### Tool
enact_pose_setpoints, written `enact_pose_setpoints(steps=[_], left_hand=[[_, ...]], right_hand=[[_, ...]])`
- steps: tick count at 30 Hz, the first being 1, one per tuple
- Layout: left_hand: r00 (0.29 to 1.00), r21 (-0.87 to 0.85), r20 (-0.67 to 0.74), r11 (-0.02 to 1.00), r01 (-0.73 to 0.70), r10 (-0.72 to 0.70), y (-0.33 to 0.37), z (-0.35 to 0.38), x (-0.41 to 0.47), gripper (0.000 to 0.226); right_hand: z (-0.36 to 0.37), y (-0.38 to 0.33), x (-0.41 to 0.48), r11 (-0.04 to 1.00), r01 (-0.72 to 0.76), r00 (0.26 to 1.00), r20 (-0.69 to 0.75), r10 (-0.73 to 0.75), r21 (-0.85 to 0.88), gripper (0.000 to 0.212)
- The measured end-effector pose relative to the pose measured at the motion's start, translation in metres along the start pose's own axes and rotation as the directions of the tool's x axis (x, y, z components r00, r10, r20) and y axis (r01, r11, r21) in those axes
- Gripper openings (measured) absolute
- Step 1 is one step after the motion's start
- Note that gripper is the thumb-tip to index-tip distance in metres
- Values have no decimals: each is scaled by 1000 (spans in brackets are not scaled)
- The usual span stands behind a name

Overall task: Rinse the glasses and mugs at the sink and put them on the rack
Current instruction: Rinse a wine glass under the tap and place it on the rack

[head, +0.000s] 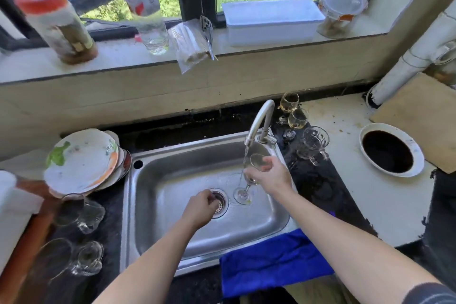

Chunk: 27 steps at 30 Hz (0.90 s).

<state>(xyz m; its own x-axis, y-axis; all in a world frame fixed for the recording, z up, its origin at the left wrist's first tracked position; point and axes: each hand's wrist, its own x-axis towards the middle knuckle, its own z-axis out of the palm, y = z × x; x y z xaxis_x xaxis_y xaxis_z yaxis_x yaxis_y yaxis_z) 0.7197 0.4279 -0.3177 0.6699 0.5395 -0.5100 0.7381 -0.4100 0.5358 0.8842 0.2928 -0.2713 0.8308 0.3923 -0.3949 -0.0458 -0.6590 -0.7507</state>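
Your right hand (269, 175): grasps clear stemmed wine glass (244, 195) under running curved metal tap (259, 121). Your left hand (201, 207): curled over stainless steel sink (160, 180); grip unclear.

Home kitchen: stainless sink (276, 215) with running tap (260, 121), stacked plates (81, 160), glasses (296, 118) on the surface (345, 180), jars along the windowsill (271, 49).

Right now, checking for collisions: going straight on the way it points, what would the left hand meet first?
Probably the drain strainer, just beyond the curled fingers of the left hand; depth is unclear, they may already touch.
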Motion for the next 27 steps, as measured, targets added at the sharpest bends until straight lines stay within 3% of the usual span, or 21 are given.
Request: enact_pose_setpoints(steps=[3,5,11,13,15,19,23,25,27], left_hand=[[988,-240,55,959,150,-141,-10,10,4,12],[969,-415,125,876,246,-212,-11,17,5,15],[902,-738,301,522,427,-311,8,38,16,20],[885,-821,308,373,433,-348,17,45,22,14],[871,-867,278,286,409,-405,22,48,27,8],[856,-867,266,279,414,-444,21,42,30,10],[845,-799,339,347,491,-414,16,28,23,12],[847,-787,342,369,494,-406,12,25,22,12],[860,-841,326,295,454,-394,9,27,24,18]], right_hand=[[20,-4,10,999,-7,999,47,8,-33,73],[28,-3,17,999,-18,998,63,20,-33,75],[32,2,36,997,-83,992,94,82,3,77],[33,3,41,994,-110,987,115,110,-1,78],[33,4,45,993,-121,981,150,121,-9,81],[25,-1,51,998,-37,941,335,49,-42,85],[13,-10,56,999,47,818,573,-52,23,75],[12,-15,57,999,28,794,606,-49,44,66],[14,-19,56,996,-21,809,587,-31,81,54]])
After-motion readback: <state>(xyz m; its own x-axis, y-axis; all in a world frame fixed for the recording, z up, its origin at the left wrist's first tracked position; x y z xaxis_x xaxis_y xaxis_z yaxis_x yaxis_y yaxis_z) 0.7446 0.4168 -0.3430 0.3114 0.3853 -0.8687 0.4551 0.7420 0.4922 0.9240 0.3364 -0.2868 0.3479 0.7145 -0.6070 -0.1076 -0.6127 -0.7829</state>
